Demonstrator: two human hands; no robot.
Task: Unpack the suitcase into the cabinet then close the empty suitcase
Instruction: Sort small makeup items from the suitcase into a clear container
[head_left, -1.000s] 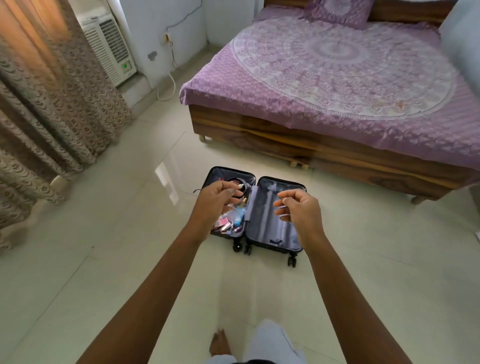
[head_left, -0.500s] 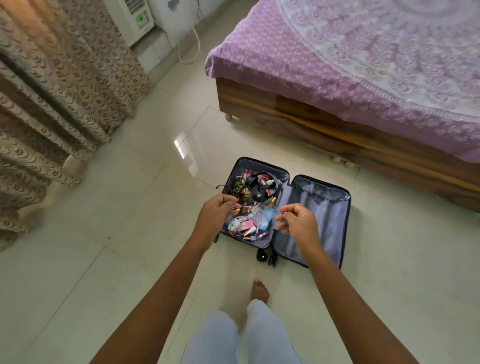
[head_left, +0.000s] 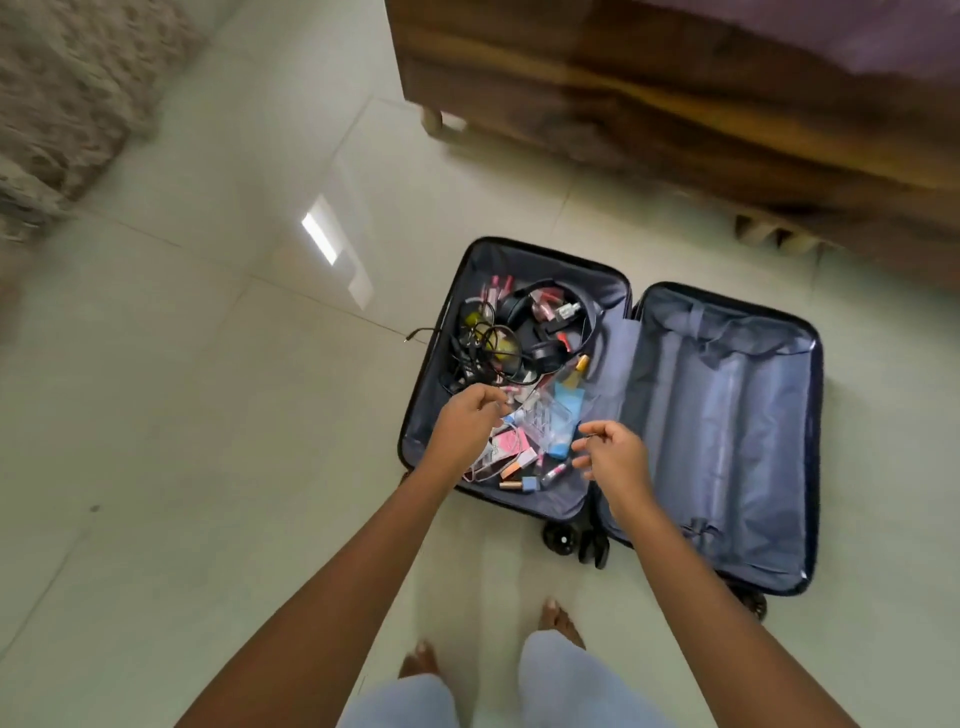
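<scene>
A dark hard-shell suitcase (head_left: 727, 415) lies open flat on the tiled floor. Its left half holds several small items: black headphones (head_left: 519, 312), tangled black cables (head_left: 478, 353), a light blue box (head_left: 566, 410), pink packets and small cosmetic tubes. The right half shows only grey-blue lining. My left hand (head_left: 465, 423) hovers over the near part of the filled half, fingers loosely curled, with nothing seen in it. Over the hinge strip hovers my right hand (head_left: 615, 454), its fingers also loosely curled and empty. No cabinet is in view.
A wooden bed frame (head_left: 675, 104) stands just beyond the suitcase, with a purple cover at the top right. A patterned curtain (head_left: 62, 104) hangs at the far left. My bare feet (head_left: 558, 621) stand on pale tiles right before the suitcase wheels (head_left: 561, 540).
I have stepped up to the suitcase and the view has tilted down. Both hands have dropped from chest height to just above the suitcase's contents.
</scene>
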